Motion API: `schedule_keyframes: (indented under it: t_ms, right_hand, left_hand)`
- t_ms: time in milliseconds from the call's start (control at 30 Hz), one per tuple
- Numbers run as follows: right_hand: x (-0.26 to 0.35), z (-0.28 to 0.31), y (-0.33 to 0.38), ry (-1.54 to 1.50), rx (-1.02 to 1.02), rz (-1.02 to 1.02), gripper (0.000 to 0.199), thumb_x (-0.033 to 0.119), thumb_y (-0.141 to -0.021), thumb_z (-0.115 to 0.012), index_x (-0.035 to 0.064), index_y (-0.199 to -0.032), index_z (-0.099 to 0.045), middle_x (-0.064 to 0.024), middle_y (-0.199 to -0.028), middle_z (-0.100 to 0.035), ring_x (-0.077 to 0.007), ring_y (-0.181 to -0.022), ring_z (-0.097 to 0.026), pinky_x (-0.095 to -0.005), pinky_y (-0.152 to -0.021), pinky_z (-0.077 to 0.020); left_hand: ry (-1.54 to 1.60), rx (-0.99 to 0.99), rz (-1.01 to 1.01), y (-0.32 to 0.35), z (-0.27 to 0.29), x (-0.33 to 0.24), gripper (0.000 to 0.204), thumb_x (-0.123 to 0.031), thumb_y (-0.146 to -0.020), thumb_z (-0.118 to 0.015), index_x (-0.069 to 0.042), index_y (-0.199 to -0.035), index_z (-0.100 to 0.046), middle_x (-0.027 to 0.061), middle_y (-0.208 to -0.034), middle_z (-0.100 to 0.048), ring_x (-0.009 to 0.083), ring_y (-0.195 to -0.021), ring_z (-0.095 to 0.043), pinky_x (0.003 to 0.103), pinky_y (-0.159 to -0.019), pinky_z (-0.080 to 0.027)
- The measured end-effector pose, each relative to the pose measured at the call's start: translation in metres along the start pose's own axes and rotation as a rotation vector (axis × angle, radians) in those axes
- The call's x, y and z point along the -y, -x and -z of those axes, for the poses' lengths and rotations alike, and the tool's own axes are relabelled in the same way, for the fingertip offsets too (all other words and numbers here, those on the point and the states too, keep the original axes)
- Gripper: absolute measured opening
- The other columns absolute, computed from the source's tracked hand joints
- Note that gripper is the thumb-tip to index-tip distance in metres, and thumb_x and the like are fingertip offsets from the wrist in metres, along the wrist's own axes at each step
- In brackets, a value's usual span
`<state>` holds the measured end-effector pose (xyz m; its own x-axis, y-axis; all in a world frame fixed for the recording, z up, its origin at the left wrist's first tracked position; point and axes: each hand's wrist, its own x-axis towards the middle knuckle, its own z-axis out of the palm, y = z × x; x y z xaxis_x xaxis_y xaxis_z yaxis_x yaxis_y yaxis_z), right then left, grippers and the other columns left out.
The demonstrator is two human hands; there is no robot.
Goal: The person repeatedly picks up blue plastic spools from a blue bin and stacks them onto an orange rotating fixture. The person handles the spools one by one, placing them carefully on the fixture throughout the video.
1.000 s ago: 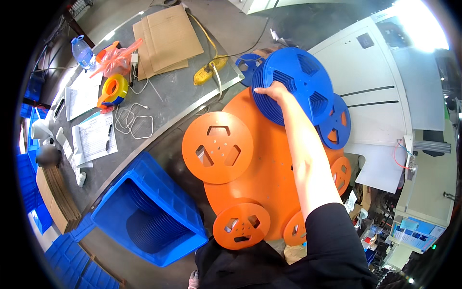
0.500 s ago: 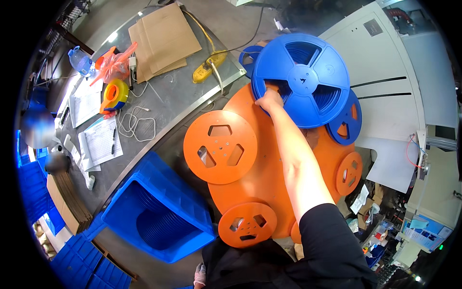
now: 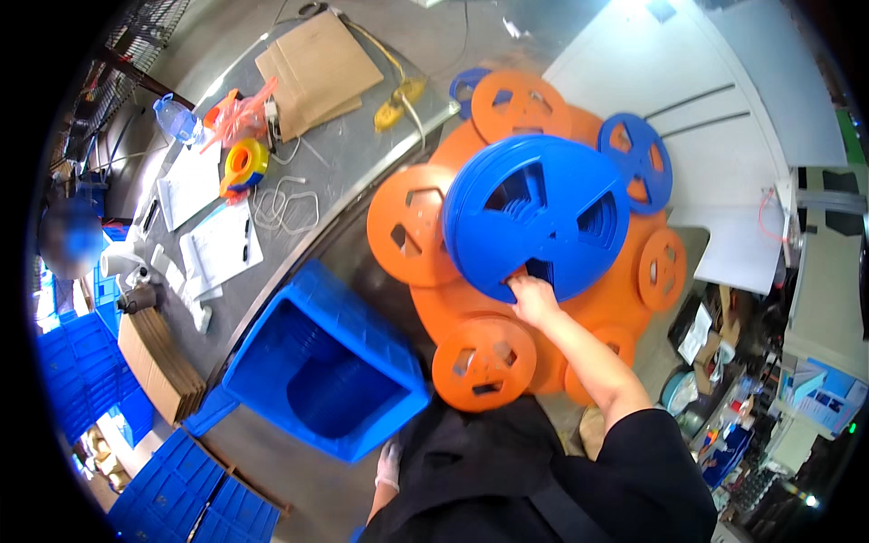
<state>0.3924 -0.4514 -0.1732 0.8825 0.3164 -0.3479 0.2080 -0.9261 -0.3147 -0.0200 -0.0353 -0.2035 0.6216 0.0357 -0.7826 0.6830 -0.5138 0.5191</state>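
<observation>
My right hand (image 3: 534,299) grips a stack of blue plastic reels (image 3: 493,213), its fingers hooked into a window in the top reel near the rim. The stack is over a large orange turntable (image 3: 579,312) and covers part of the orange disc (image 3: 398,226) on the left. My left hand (image 3: 387,466), in a pale glove, hangs low beside the blue crate (image 3: 317,290); its fingers are too small to read. A stack of dark blue reels (image 3: 339,398) lies inside that crate.
Other orange discs (image 3: 484,362) ring the turntable, with a blue reel (image 3: 635,163) at the right. The grey table (image 3: 348,167) on the left holds cardboard (image 3: 321,68), a yellow power strip (image 3: 398,104), tape (image 3: 243,165) and papers (image 3: 217,249). A white cabinet (image 3: 688,81) stands behind.
My right hand has brought the blue reel stack nearer to me and slightly left, uncovering an orange disc at the back. The view has shifted too.
</observation>
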Motion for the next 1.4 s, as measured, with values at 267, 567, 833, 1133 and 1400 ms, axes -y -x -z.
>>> schedule_keyframes:
  t_ms: [267,567,833,1133,1400]
  right_hand:
    - [0.128,-0.11,0.188,-0.092,0.136,-0.038,0.038,0.005,-0.067,-0.061,0.0074,-0.105,-0.062,-0.013,-0.087,-0.065,-0.0278,-0.08,-0.066,-0.0388,-0.069,-0.0543]
    - [0.178,-0.2,0.223,0.026,0.144,-0.198,0.022,0.013,-0.082,-0.053,0.0092,-0.102,-0.061,-0.0102,-0.097,-0.064,-0.0258,-0.091,-0.064,-0.0353,-0.076,-0.0538]
    - [0.168,-0.194,0.215,-0.164,0.354,-0.178,0.031,0.009,-0.083,-0.053,0.0059,-0.113,-0.06,-0.0141,-0.105,-0.065,-0.0283,-0.097,-0.066,-0.0379,-0.08,-0.0533]
    - [0.165,-0.182,0.212,-0.206,0.472,-0.157,0.037,0.005,-0.076,-0.058,0.0041,-0.113,-0.061,-0.0162,-0.103,-0.068,-0.0303,-0.097,-0.066,-0.0408,-0.079,-0.0534]
    - [0.166,-0.178,0.207,-0.203,0.581,-0.155,0.056,0.014,-0.074,-0.068,0.0066,-0.127,-0.054,-0.017,-0.112,-0.065,-0.0319,-0.106,-0.062,-0.0422,-0.084,-0.0514]
  left_hand:
    - [0.475,0.019,0.322,0.011,0.041,-0.039,0.043,-0.021,-0.099,-0.045,-0.005,-0.139,-0.041,0.0084,-0.112,-0.061,0.019,-0.105,-0.057,0.029,-0.095,-0.044]
    - [0.599,-0.036,0.428,0.041,0.065,0.009,0.046,-0.022,-0.095,-0.056,-0.007,-0.137,-0.045,0.0065,-0.1,-0.062,0.0141,-0.087,-0.058,0.027,-0.08,-0.047]
    - [0.608,0.09,0.324,0.017,0.088,0.125,0.048,-0.026,-0.095,-0.055,-0.007,-0.138,-0.045,0.0088,-0.105,-0.064,0.016,-0.096,-0.057,0.03,-0.088,-0.045]
    - [0.509,0.081,0.215,0.021,0.094,0.088,0.051,-0.027,-0.095,-0.056,-0.007,-0.14,-0.043,0.0113,-0.11,-0.063,0.0189,-0.101,-0.057,0.032,-0.093,-0.043]
    - [0.525,0.043,0.202,0.037,0.087,0.096,0.053,-0.029,-0.095,-0.056,-0.005,-0.14,-0.042,0.01,-0.11,-0.063,0.0182,-0.101,-0.056,0.031,-0.094,-0.041]
